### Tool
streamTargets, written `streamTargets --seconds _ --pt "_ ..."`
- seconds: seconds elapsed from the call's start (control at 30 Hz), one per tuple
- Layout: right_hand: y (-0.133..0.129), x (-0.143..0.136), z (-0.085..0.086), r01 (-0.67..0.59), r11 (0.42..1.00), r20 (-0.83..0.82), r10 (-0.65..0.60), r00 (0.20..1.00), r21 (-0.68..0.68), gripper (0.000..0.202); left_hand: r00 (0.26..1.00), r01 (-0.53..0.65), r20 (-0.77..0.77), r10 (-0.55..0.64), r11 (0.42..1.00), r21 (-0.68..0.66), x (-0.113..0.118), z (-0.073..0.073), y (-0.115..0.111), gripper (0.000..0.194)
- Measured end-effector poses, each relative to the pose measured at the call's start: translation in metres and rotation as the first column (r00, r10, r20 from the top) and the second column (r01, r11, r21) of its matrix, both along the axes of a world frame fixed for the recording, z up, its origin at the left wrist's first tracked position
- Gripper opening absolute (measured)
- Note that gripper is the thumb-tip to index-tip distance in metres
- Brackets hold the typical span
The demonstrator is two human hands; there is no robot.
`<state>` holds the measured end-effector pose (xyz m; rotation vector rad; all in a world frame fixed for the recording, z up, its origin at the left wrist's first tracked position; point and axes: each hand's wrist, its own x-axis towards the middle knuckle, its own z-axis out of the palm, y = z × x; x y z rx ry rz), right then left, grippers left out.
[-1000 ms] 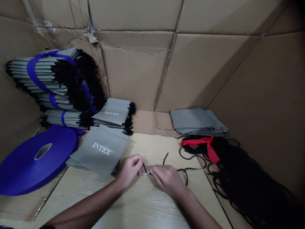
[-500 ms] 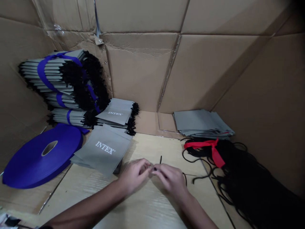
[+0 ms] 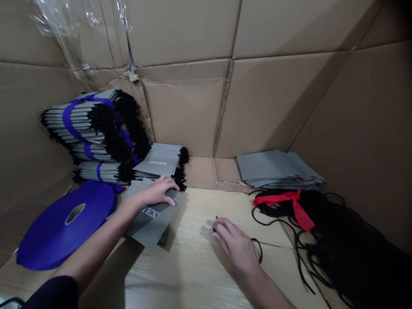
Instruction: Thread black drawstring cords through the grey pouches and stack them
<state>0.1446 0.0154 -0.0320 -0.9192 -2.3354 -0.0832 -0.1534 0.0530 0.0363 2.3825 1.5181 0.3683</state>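
My left hand [image 3: 158,191] lies over the near pile of grey INTEX pouches [image 3: 146,227], fingers apart and bent at the pile's upper right corner. Over the pale work surface, my right hand [image 3: 230,238] is pinched closed on a black cord [image 3: 215,227]; only a short end shows at the fingertips. A loop of black cord [image 3: 260,253] comes out beside that hand's right edge. Behind the near pile sits another stack of grey INTEX pouches [image 3: 161,159] with black cord ends along its right side.
Tied bundles of pouches [image 3: 82,120] and a blue ribbon roll [image 3: 51,234] stand at the left. Grey sheets [image 3: 270,169] lie at the back right, above black cords tied with a red strip [image 3: 302,214]. Cardboard walls [image 3: 180,116] surround the surface.
My left hand has moved away from my right hand, up and left onto the near pouches. My right hand stays near the middle. The camera view has shifted slightly.
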Motion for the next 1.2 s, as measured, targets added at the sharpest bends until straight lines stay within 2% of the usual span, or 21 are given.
streamTargets --seconds 0.07,0.13,0.2,0.27,0.3,0.33,0.4,0.43,0.47,0.5,0.53,0.57,0.6,0.63,0.7,0.77,0.83,1.0,1.2 --pt "0.000 0.000 -0.004 -0.007 1.000 0.010 0.007 1.000 0.008 0.034 0.999 0.005 -0.038 -0.003 0.998 0.057 0.001 -0.010 0.010 0.028" --pt "0.001 0.001 -0.006 -0.008 1.000 0.013 0.008 1.000 0.008 0.037 0.999 0.000 -0.050 0.006 0.992 0.129 0.005 -0.008 0.010 0.018" --pt "0.002 0.002 -0.006 -0.006 1.000 0.012 0.006 1.000 0.006 0.039 0.997 -0.001 -0.069 0.017 0.973 0.233 0.008 0.007 0.002 0.013" --pt "0.003 0.003 -0.006 -0.006 1.000 0.002 0.006 1.000 0.008 0.041 0.994 0.005 -0.100 0.040 0.913 0.409 0.009 0.033 -0.017 0.011" --pt "0.003 0.004 -0.006 -0.009 1.000 -0.003 0.009 1.000 0.012 0.042 0.991 0.013 -0.118 0.057 0.851 0.524 0.010 0.048 -0.030 0.010" --pt "0.003 0.004 -0.006 -0.008 1.000 -0.008 0.008 1.000 0.019 0.042 0.990 0.003 -0.108 0.093 0.745 0.668 0.011 0.062 -0.045 0.007" --pt "0.003 0.004 -0.005 0.003 0.999 -0.017 -0.002 1.000 0.037 0.043 0.990 -0.050 -0.013 0.138 0.442 0.896 0.015 0.082 -0.076 0.008" --pt "0.003 0.005 -0.004 0.011 0.999 -0.022 -0.010 1.000 0.045 0.044 0.993 -0.037 -0.003 0.121 0.326 0.945 0.018 0.085 -0.091 0.013" --pt "0.003 0.005 -0.004 0.016 0.999 -0.029 -0.014 0.999 0.050 0.044 0.991 0.016 -0.061 0.116 0.355 0.935 0.021 0.085 -0.102 0.017" --pt "0.002 0.005 -0.004 0.016 0.999 -0.036 -0.014 0.999 0.052 0.044 0.986 0.091 -0.144 0.085 0.450 0.889 0.024 0.079 -0.110 0.016" --pt "0.002 0.005 -0.005 0.013 0.999 -0.042 -0.011 0.999 0.050 0.044 0.973 0.161 -0.227 0.048 0.565 0.809 0.027 0.070 -0.114 0.014" --pt "0.002 0.005 -0.006 0.002 0.999 -0.046 0.000 0.999 0.041 0.043 0.958 0.182 -0.285 0.028 0.708 0.682 0.029 0.058 -0.115 0.016" --pt "0.002 0.005 -0.007 -0.010 1.000 -0.050 0.011 0.999 0.026 0.042 0.954 0.146 -0.299 0.034 0.817 0.558 0.030 0.044 -0.112 0.020" --pt "0.001 0.005 -0.009 -0.025 1.000 -0.052 0.025 0.998 0.003 0.040 0.955 0.094 -0.292 0.043 0.894 0.439 0.029 0.031 -0.108 0.020" --pt "0.001 0.004 -0.012 -0.053 0.997 -0.055 0.050 0.997 -0.054 0.037 0.973 -0.004 -0.225 0.052 0.978 0.209 0.024 0.008 -0.098 0.009" --pt "0.000 0.003 -0.014 -0.075 0.991 -0.054 0.069 0.996 -0.112 0.033 0.991 -0.060 -0.117 0.063 0.998 0.027 0.015 -0.006 -0.089 0.016" --pt "0.001 0.002 -0.016 -0.092 0.984 -0.049 0.085 0.995 -0.151 0.030 0.999 -0.049 -0.024 0.047 0.996 -0.079 0.008 -0.010 -0.083 0.026" --pt "0.004 0.002 -0.018 -0.091 0.978 -0.016 0.090 0.996 -0.188 0.026 0.999 0.031 0.046 -0.025 0.991 -0.127 0.002 -0.009 -0.071 0.034" --pt "0.005 0.001 -0.020 -0.096 0.977 -0.006 0.097 0.995 -0.191 0.023 0.987 0.058 0.158 -0.031 0.984 -0.169 0.001 -0.011 -0.062 0.027"
